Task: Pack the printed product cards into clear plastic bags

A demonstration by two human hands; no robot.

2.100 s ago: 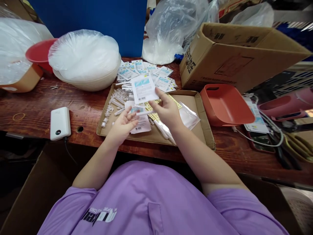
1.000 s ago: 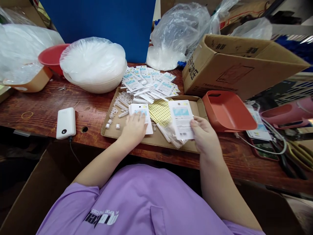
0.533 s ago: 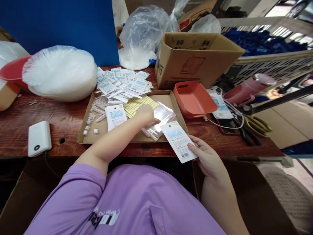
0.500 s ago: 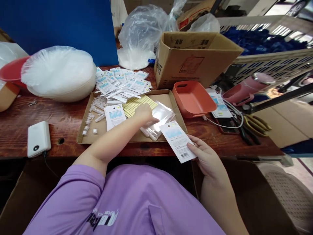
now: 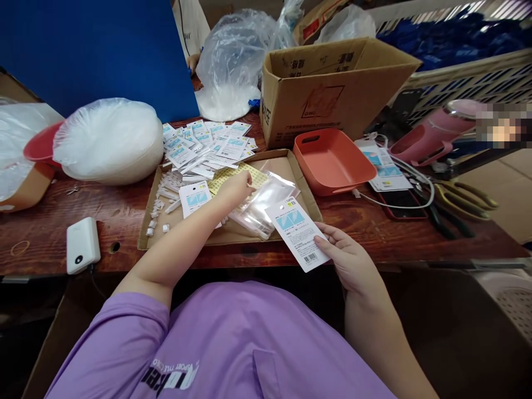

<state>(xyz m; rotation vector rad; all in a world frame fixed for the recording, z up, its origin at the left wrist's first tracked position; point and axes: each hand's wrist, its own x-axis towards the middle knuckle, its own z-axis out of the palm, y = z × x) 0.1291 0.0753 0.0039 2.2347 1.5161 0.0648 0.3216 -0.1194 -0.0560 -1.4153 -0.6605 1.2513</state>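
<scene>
In the head view, a dark reddish-brown wooden table (image 5: 366,227) is seen running across the frame, with a shallow flat cardboard tray (image 5: 291,166) lying at its centre. A white printed backing card with a blue panel and a barcode (image 5: 297,233) is held by the right hand (image 5: 347,256) over the near table edge, at 5 o'clock from the tray; it is pinched at its lower right edge between thumb and fingers, the rest of the hand being loosely curled. The left hand (image 5: 235,188) is stretched across the tray, its fingertips closed on the top of a stack of clear plastic sleeves (image 5: 266,206), which lies in the tray beside a yellow sheet of small stickers (image 5: 233,173). A second white card (image 5: 195,198) and scattered small white plastic parts (image 5: 166,191) are found at 9 o'clock in the tray. A heap of similar printed cards (image 5: 208,145) is spread at 12 o'clock. A cream bowl covered by a clear bag (image 5: 108,141) is set at 10 o'clock, and a white power bank (image 5: 82,244) at 8 o'clock. A salmon plastic basket (image 5: 332,162) sits at 2 o'clock, with an open brown cardboard box (image 5: 332,83) behind it. A blue panel (image 5: 91,50) closes off the back left.
</scene>
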